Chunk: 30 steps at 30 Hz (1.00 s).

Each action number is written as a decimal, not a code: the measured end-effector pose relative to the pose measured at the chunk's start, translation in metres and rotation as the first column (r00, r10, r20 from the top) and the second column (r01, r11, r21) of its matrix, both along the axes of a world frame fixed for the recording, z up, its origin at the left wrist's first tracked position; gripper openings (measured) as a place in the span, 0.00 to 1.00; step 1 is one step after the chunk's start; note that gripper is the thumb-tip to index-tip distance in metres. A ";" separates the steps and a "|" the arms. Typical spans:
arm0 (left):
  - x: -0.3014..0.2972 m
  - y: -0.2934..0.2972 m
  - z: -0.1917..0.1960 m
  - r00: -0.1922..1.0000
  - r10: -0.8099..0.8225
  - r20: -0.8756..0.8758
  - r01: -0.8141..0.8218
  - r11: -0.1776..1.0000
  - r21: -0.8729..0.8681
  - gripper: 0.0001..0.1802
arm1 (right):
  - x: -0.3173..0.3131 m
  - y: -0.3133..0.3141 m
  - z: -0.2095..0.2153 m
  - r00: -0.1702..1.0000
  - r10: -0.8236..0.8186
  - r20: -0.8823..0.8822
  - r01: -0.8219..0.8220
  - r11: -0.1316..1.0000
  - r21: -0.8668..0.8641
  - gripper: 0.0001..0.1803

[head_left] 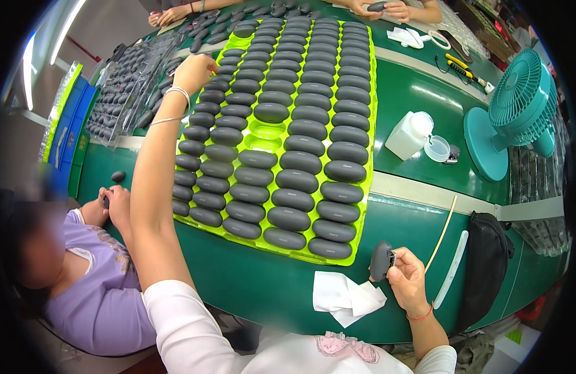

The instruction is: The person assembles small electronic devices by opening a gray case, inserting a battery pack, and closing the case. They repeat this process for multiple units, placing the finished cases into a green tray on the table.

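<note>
My right hand grips a dark grey oval case upright above the near table edge; a lighter, uneven inner part shows on its side by my fingers. A crumpled white cloth lies just left of that hand. My left arm stretches far forward, and my left hand is at the far left side of the lime-green tray. Its fingers are curled in among the dark cases; whether a case is between them is hidden. Rows of similar grey cases fill the tray, with a bare slot near its middle.
On the right stand a teal fan, a white bottle with a round lid, and a black pouch. Loose cases are spread past the tray's left. A co-worker in purple sits at left; other hands work across the table.
</note>
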<state>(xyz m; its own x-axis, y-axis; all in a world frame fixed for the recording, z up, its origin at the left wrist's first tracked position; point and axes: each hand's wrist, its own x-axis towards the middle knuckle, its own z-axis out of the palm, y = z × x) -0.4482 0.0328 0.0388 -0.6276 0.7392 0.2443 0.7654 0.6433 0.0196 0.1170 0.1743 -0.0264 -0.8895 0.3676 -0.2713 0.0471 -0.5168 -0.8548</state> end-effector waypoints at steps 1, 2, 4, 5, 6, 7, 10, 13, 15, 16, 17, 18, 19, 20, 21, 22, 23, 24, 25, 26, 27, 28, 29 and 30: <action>-0.009 0.004 0.002 0.999 -0.037 0.017 0.038 0.996 -0.080 0.11 | 0.001 0.000 0.000 1.000 -0.002 0.006 0.002 1.000 -0.009 0.16; -0.017 0.008 0.003 0.997 -0.073 0.039 0.078 0.986 -0.146 0.12 | 0.001 0.001 -0.001 1.000 -0.002 0.011 0.003 1.000 -0.019 0.16; -0.032 0.012 0.003 0.985 -0.144 0.094 0.163 0.953 -0.255 0.14 | 0.001 0.002 -0.001 1.000 0.008 0.010 -0.008 0.999 -0.031 0.16; -0.037 0.013 0.001 0.977 -0.175 0.124 0.206 0.931 -0.301 0.16 | 0.002 0.002 -0.001 1.000 0.015 0.008 -0.015 0.999 -0.038 0.16; -0.034 0.019 0.002 0.977 -0.179 0.118 0.209 0.918 -0.339 0.16 | 0.002 0.002 -0.001 1.000 0.020 0.010 -0.020 0.999 -0.037 0.16; -0.030 0.024 0.004 0.977 -0.181 0.111 0.210 0.902 -0.376 0.17 | 0.001 0.003 0.000 1.000 0.026 0.011 -0.025 0.999 -0.036 0.16; -0.027 0.030 0.006 0.979 -0.166 0.115 0.200 0.872 -0.447 0.17 | 0.002 0.004 0.000 0.999 0.040 0.014 -0.039 0.999 -0.031 0.15; -0.030 0.027 0.000 0.973 -0.210 0.092 0.228 0.856 -0.464 0.17 | 0.002 0.004 0.001 0.999 0.053 0.007 -0.053 0.998 -0.046 0.15; -0.023 0.032 0.005 0.972 -0.223 0.073 0.229 0.834 -0.502 0.17 | 0.002 0.004 -0.001 0.998 0.056 0.001 -0.056 0.997 -0.057 0.15; -0.017 0.036 0.006 0.971 -0.231 0.065 0.231 0.824 -0.517 0.16 | 0.003 0.005 -0.002 0.998 0.055 -0.001 -0.055 0.997 -0.060 0.15; -0.018 0.040 0.004 0.966 -0.256 0.045 0.239 0.807 -0.540 0.16 | 0.003 0.005 -0.003 0.999 0.054 -0.003 -0.054 0.997 -0.063 0.15; -0.014 0.044 0.006 0.964 -0.265 0.021 0.228 0.784 -0.578 0.16 | 0.003 0.005 -0.003 0.998 0.055 -0.005 -0.055 0.997 -0.061 0.15; -0.009 0.047 0.008 0.961 -0.275 -0.004 0.215 0.759 -0.614 0.15 | 0.002 0.005 -0.001 0.998 0.055 -0.007 -0.056 0.997 -0.060 0.15; -0.005 0.049 0.010 0.958 -0.287 -0.027 0.201 0.734 -0.649 0.15 | 0.002 0.005 0.001 0.998 0.056 -0.009 -0.056 0.997 -0.058 0.15; -0.005 0.050 0.010 0.953 -0.300 -0.035 0.204 0.725 -0.658 0.14 | 0.002 0.004 0.002 0.999 0.054 -0.005 -0.055 0.997 -0.056 0.15; -0.006 0.050 0.008 0.949 -0.313 -0.042 0.207 0.716 -0.667 0.14 | 0.002 0.004 0.003 0.999 0.053 -0.002 -0.053 0.997 -0.054 0.15; -0.007 0.049 0.006 0.944 -0.327 -0.049 0.209 0.706 -0.676 0.14 | 0.002 0.004 0.003 0.999 0.051 0.002 -0.051 0.997 -0.052 0.15; -0.011 0.047 0.003 0.946 -0.323 -0.034 0.223 0.724 -0.653 0.14 | 0.002 0.004 0.003 0.999 0.053 -0.004 -0.053 0.997 -0.055 0.15; -0.015 0.043 0.001 0.947 -0.319 -0.020 0.236 0.741 -0.629 0.13 | 0.002 0.004 0.003 0.998 0.055 -0.011 -0.056 0.997 -0.058 0.15; -0.019 0.039 0.001 0.949 -0.315 -0.005 0.248 0.757 -0.604 0.13 | 0.001 0.004 0.003 0.998 0.058 -0.018 -0.059 0.996 -0.061 0.15; -0.016 0.038 0.003 0.939 -0.343 0.001 0.288 0.787 -0.546 0.13 | 0.001 0.004 0.003 0.998 0.060 -0.019 -0.062 0.996 -0.060 0.16; -0.014 0.042 0.005 0.952 -0.305 0.023 0.261 0.772 -0.579 0.13 | 0.001 0.004 0.003 0.998 0.057 -0.018 -0.058 0.996 -0.062 0.16; -0.012 0.047 0.008 0.963 -0.265 0.043 0.235 0.755 -0.612 0.13 | 0.001 0.004 0.002 0.998 0.054 -0.018 -0.055 0.996 -0.064 0.16; -0.009 0.051 0.012 0.973 -0.223 0.058 0.207 0.738 -0.642 0.13 | 0.002 0.005 0.003 0.999 0.052 -0.018 -0.053 0.997 -0.063 0.16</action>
<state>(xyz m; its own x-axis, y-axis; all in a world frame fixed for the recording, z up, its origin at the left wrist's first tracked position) -0.4568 0.0837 0.0504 -0.4332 0.8408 -0.3246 0.8800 0.3169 -0.3537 0.1189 0.1792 -0.0238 -0.9116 0.3031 -0.2779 0.0617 -0.5673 -0.8212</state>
